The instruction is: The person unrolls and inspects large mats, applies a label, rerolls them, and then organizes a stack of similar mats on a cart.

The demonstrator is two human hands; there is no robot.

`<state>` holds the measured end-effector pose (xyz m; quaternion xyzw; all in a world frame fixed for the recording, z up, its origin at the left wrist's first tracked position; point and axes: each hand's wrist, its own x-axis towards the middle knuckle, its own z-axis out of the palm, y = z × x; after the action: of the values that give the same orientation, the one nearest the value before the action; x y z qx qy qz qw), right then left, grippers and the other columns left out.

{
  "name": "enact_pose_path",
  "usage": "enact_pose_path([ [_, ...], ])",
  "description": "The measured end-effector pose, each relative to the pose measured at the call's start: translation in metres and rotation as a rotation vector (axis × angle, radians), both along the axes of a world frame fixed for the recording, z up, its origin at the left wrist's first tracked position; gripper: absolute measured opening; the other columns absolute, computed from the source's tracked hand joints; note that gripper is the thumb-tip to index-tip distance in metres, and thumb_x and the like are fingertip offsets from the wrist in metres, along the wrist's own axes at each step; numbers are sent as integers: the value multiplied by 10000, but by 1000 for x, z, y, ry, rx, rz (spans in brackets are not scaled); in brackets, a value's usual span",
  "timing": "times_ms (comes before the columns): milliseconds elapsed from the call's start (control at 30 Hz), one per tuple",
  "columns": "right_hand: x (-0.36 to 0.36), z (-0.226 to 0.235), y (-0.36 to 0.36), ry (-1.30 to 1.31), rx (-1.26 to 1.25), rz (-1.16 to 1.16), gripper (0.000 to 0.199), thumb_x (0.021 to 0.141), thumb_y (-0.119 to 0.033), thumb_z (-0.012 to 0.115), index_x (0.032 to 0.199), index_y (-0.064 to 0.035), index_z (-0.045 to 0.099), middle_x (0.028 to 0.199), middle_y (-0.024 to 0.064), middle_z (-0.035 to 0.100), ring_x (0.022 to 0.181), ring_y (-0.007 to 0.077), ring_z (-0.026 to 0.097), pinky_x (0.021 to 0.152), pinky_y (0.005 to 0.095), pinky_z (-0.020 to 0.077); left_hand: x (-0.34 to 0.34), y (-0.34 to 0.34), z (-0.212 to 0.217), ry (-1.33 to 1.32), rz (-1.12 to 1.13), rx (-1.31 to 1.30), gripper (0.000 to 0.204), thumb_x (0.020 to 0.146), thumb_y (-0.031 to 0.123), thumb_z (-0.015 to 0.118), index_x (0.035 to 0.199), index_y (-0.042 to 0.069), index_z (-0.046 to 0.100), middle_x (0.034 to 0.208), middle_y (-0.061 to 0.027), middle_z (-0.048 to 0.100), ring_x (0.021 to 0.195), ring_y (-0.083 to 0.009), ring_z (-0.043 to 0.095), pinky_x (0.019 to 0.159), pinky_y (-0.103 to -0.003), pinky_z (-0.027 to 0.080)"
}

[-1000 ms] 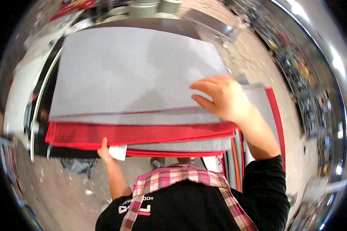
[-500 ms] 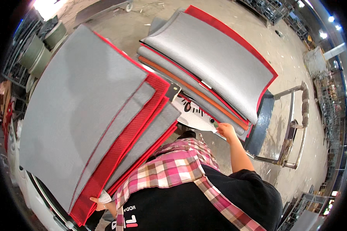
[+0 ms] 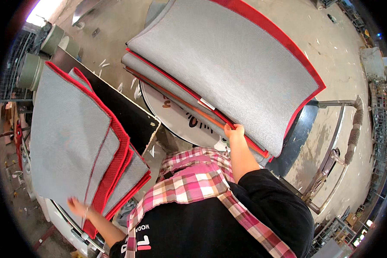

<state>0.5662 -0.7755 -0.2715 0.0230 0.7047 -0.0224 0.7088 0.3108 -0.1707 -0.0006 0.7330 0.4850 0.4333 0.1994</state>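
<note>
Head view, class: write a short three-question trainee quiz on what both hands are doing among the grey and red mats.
1. True or false: the right hand touches the edge of the curved mat pile on the trolley.
2. Which hand rests on the flat mat stack? A) left B) right
3. Fill in: the mats are grey with ___ borders.

Key: 1 true; 2 A, the left hand; 3 red.

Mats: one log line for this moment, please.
left hand on left mat stack | right hand at edge of right mat stack
</note>
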Motion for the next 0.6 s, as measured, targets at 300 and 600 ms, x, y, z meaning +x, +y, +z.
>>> enact_pose_path([
  [300,4,66,-21,-580,-593,331,74,728,-59,483,782,-19,513,714,98,571,670,229,576,616,331,471,280,-298,-47,444,-1433,-449,156,732,60,553,881,15,572,884,-96,559,766,-187,550,686,-259,436],
  [600,104,131,-75,-450,-888,915,267,735,-218,627,734,41,565,678,137,600,574,175,585,495,240,454,367,-404,-194,807,-737,-1565,332,746,298,597,871,0,526,757,-85,563,651,-163,560,572,-275,459],
])
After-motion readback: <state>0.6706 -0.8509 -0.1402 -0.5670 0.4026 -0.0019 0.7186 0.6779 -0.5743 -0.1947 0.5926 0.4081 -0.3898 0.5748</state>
